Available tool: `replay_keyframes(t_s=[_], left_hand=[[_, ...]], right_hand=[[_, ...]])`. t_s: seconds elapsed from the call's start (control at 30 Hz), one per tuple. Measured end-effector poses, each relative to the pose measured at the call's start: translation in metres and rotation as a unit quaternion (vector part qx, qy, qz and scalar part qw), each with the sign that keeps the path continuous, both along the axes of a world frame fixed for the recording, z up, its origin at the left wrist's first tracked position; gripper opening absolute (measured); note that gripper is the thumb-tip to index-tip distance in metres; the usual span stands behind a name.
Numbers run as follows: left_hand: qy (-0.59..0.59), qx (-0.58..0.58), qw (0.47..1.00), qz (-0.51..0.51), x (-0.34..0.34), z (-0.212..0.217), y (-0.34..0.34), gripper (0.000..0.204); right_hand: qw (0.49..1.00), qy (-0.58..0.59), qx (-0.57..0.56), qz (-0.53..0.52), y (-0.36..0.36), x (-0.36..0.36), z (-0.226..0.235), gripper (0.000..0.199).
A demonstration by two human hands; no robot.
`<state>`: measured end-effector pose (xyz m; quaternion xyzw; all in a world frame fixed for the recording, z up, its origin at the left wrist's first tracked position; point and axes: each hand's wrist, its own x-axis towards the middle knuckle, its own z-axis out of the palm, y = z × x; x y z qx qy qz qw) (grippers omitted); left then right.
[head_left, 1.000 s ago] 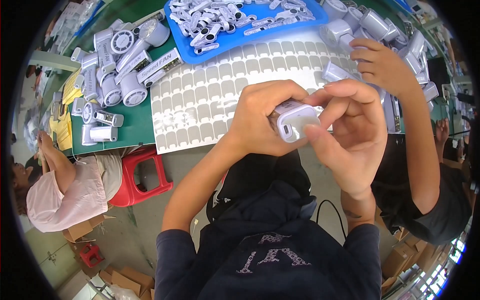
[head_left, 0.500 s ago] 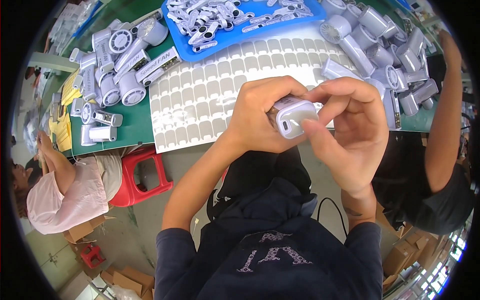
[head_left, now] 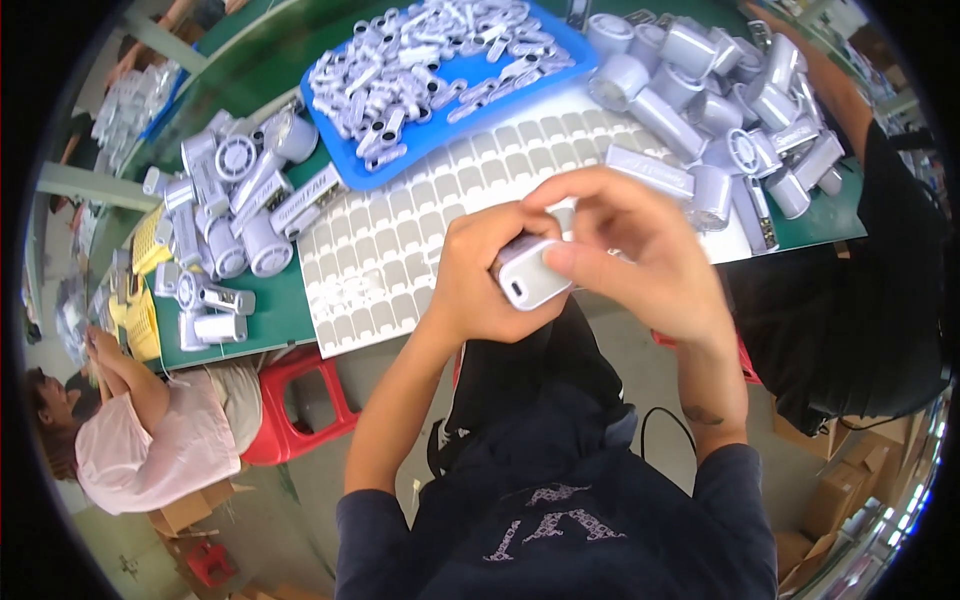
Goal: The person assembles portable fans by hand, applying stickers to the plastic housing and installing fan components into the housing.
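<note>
My left hand (head_left: 480, 265) is wrapped round a pale lilac handheld fan (head_left: 532, 284). The fan's rounded end, with a small dark port slot, points towards me; the rest is hidden in my palm. My right hand (head_left: 640, 250) is curled over it from the right, its thumb pressed on the end face and its index fingertip by my left knuckles. Slight blur covers the right fingers. Below my hands on the table lies a white sheet (head_left: 395, 240) with rows of grey rounded stickers.
Past the sheet stands a blue tray (head_left: 345, 165) full of small lilac parts. Handheld fans are heaped at left (head_left: 265, 245) and right (head_left: 665, 125). A person in pink (head_left: 160, 435) sits left by a red stool (head_left: 265, 420); a person in black (head_left: 830, 340) is at right.
My view has shifted, showing more of the tray. The right thumb has moved from the edge of the fan's end onto its face, and both hands sit further left in the picture.
</note>
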<state>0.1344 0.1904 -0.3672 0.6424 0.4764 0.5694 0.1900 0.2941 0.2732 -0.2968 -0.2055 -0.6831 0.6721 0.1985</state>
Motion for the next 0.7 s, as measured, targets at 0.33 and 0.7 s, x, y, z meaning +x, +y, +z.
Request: replay_keyframes(t_s=[0.33, 0.7], left_hand=[[-0.050, 0.037, 0.998, 0.027, -0.007, 0.001, -0.002, 0.034], [-0.223, 0.105, 0.968, 0.054, -0.013, 0.017, -0.010, 0.033]], right_hand=[[0.993, 0.108, -0.037, -0.036, 0.001, -0.010, -0.050, 0.021], [0.960, 0.218, -0.170, 0.046, 0.002, -0.024, -0.042, 0.023]])
